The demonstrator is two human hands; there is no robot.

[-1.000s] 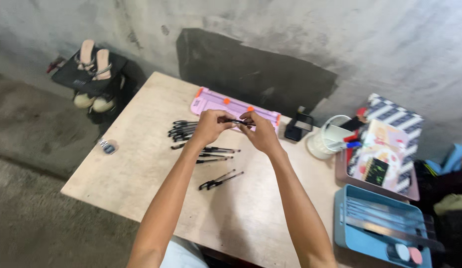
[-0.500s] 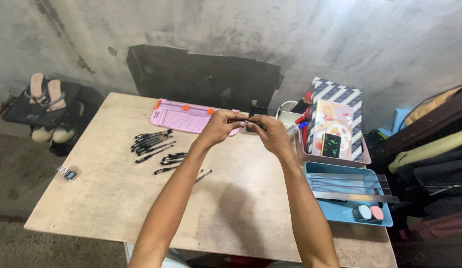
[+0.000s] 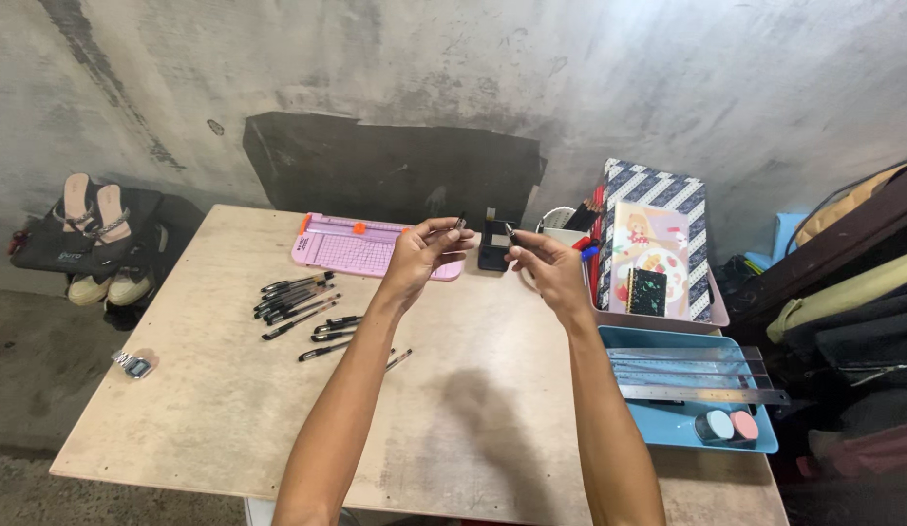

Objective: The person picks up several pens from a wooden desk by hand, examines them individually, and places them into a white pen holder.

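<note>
Hands now apart, pen split: left hand (image 3: 421,255) pinches one pen piece (image 3: 459,223), right hand (image 3: 548,267) other piece (image 3: 511,233); loose pens (image 3: 296,293) wait on table (image 3: 210,409)

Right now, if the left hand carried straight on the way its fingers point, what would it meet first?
The left hand points right, toward the right hand, so that hand and the dark pen piece it pinches would likely come first. Depth is unclear; the black holder stands behind the gap.

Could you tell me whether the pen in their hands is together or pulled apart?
Apart: left hand and right hand each hold a separate dark pen piece.
</note>
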